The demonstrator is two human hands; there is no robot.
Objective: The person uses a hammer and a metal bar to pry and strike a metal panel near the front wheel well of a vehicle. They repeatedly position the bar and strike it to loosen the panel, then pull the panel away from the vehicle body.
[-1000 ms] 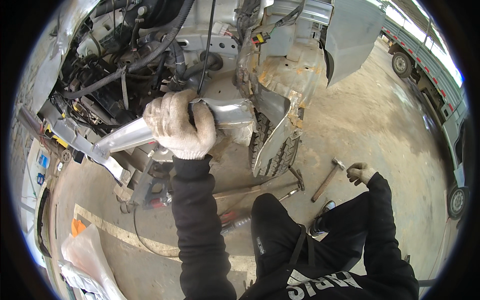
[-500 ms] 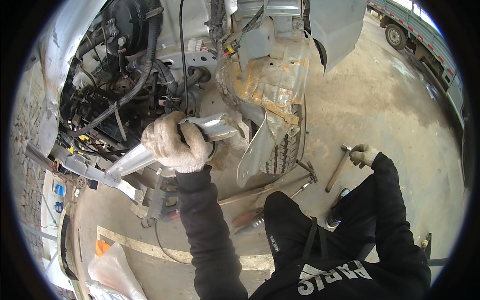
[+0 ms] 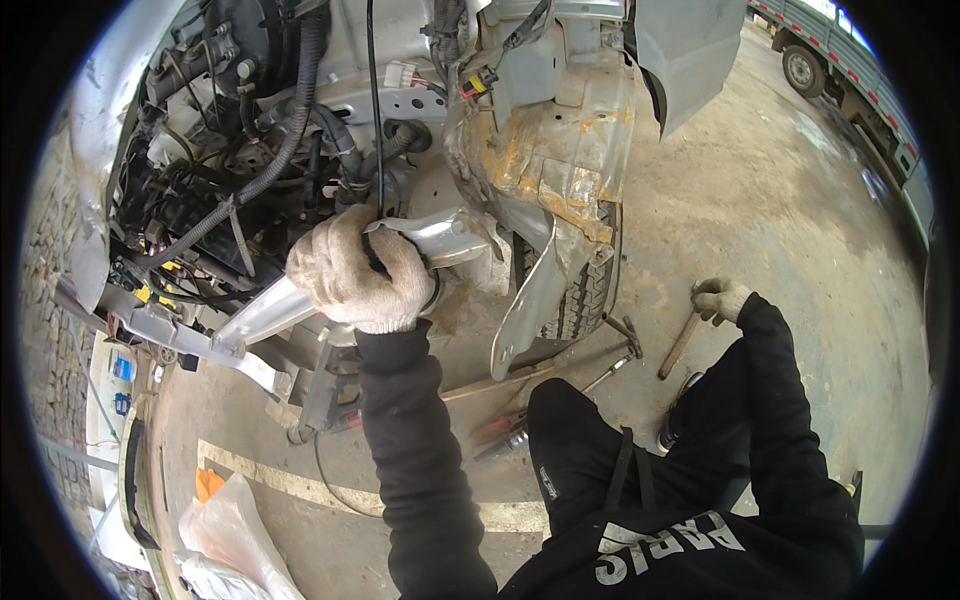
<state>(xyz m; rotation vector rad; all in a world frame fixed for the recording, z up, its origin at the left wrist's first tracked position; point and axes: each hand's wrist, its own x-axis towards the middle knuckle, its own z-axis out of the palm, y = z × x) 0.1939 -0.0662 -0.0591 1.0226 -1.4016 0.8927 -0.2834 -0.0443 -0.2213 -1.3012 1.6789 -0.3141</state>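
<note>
Left hand (image 3: 360, 270) is wrapped around a silver metal beam (image 3: 270, 310), fingers curled over the top, thumb closing on the near side. Beam sits across the open front of a damaged vehicle, running from a crossbar (image 3: 185, 335) at lower left to the crumpled panel (image 3: 525, 300) by the tyre (image 3: 580, 300).

Handling: looks stiff and heavy, formed sheet metal, likely not fragile; smooth faces could slip, torn right end looks sharp. Best hold is mid-span, where the knitted glove is, away from that jagged end.

Right hand (image 3: 721, 300), also gloved, is half-curled over the upper end of a wooden-handled hammer (image 3: 681, 345); cannot tell from this angle whether it grips it or only overlaps it in view. Hammer handle: light wood, rigid.

Writing: big pale lettering (image 3: 670, 548) across the black sweatshirt (image 3: 790, 535), upside down in view; small pale mark (image 3: 547, 482) on the trousers, too small to read. No label seen on beam or hammer.
</note>
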